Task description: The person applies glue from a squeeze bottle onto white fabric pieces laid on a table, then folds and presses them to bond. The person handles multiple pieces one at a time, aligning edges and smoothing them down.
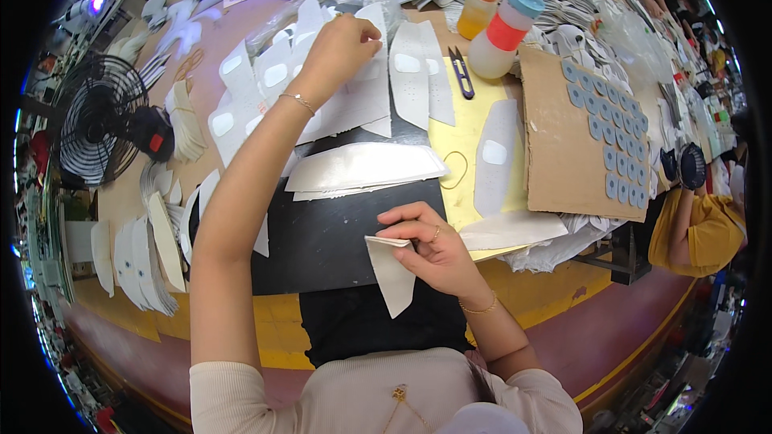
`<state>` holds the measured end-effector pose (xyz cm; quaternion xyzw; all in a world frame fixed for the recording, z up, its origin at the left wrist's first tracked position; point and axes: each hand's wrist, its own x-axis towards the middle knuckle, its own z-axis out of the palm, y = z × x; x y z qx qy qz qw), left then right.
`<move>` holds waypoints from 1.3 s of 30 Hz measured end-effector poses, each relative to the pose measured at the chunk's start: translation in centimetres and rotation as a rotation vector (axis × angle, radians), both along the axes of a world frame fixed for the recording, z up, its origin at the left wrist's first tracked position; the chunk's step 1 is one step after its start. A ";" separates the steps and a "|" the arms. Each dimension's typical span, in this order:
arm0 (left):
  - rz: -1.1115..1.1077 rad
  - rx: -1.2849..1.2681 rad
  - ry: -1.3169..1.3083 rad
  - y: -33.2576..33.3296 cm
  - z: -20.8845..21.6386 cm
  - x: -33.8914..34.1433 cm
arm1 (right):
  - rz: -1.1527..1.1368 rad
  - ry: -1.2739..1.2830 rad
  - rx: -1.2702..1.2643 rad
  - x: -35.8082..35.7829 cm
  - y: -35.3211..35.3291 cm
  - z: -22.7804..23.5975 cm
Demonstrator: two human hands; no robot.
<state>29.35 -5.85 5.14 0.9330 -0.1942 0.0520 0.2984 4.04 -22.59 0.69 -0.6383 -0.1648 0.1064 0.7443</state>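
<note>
My right hand (434, 249) pinches a white shoe-upper piece (392, 281) over the front edge of the black work mat (322, 237). The piece hangs down, its top edge between thumb and fingers. My left hand (342, 50) reaches far forward over a pile of white perforated pieces with pale oval patches (275, 75), near a clear plastic bag (374, 2). Its fingers are curled and the tips hidden, so what they hold does not show. Between the hands lies a stack of smooth white curved pieces (370, 167) on the mat.
Purple-handled thread snips (461, 76) lie on a yellow sheet (457, 145), near two squeeze bottles, one amber (478, 12), one blue-capped (505, 36). A cardboard sheet (555, 165) bears rows of grey-blue tabs. A black fan (100, 120) stands left; a yellow-sleeved person (696, 233) sits right.
</note>
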 end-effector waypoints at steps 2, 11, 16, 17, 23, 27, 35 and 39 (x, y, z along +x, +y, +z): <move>-0.096 0.017 -0.067 -2.0 -0.1 0.4 | 0.004 -0.039 -0.036 0.2 -0.1 0.2; -0.122 0.515 -0.218 -8.9 -3.8 7.7 | 0.044 -0.111 -0.052 0.7 -0.1 0.5; -0.125 0.625 -0.295 -11.4 -4.7 7.5 | 0.001 -0.149 -0.043 0.5 -0.3 0.2; -0.116 0.634 -0.306 -11.7 -4.4 7.5 | 0.003 -0.137 -0.037 0.5 -0.3 0.2; -0.077 0.279 -0.061 -10.0 -5.3 11.2 | 0.009 -0.183 -0.012 0.5 0.2 -0.1; -0.179 0.035 0.128 -9.1 -2.6 10.2 | 0.018 -0.167 0.005 0.5 0.0 0.1; -0.279 -0.435 0.412 -7.1 5.1 5.8 | 0.024 -0.229 -0.022 0.4 -0.2 -0.6; -0.369 -0.631 0.352 -5.7 7.1 5.9 | 0.000 -0.201 0.047 0.3 0.2 -0.7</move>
